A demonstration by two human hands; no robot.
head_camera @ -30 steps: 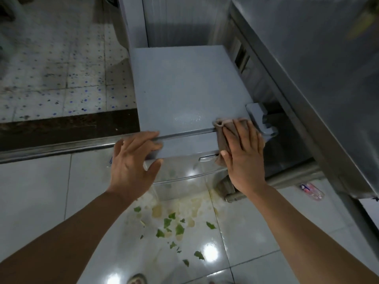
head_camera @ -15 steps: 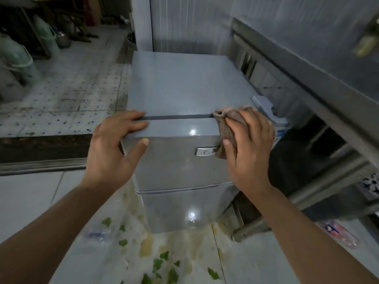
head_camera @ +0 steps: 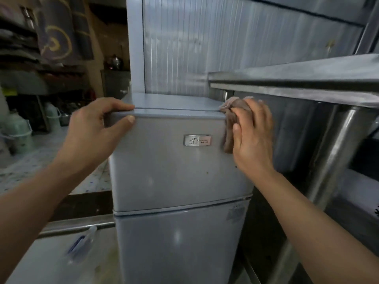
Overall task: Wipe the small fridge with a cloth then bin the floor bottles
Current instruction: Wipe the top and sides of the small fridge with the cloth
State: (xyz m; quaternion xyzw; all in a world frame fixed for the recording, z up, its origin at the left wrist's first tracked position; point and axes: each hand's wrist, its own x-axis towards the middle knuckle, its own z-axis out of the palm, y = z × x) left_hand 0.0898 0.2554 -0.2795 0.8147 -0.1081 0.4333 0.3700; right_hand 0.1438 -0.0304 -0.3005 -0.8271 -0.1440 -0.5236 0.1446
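Nearest the camera, low beside the small fridge (head_camera: 176,181) on its left, a clear plastic bottle (head_camera: 81,245) with a blue label lies on the pale tiled floor (head_camera: 41,267), blurred, close to the fridge's lower door. The fridge itself stands upright, two grey doors stacked, with a small metal badge (head_camera: 196,140) on the upper one.

At the upper door's top left corner, the left hand (head_camera: 96,132) grips the fridge: its fingers (head_camera: 114,106) lie over the top edge and the thumb presses the door face just below, so the corner sits clamped between them.

At the top right corner, the right hand (head_camera: 253,132) presses a brownish cloth (head_camera: 230,119) against the fridge's edge. Its fingers are fairly straight and close together over the bunched cloth, the thumb lying along the cloth's lower part; part of the cloth pokes up above the fridge's top.

Just right of the fridge stands a steel worktop (head_camera: 297,78) on a round leg. Behind the fridge rises a ribbed metal wall (head_camera: 205,48). Well left of the fridge, far back, are dim shelves and pale green containers (head_camera: 19,128).
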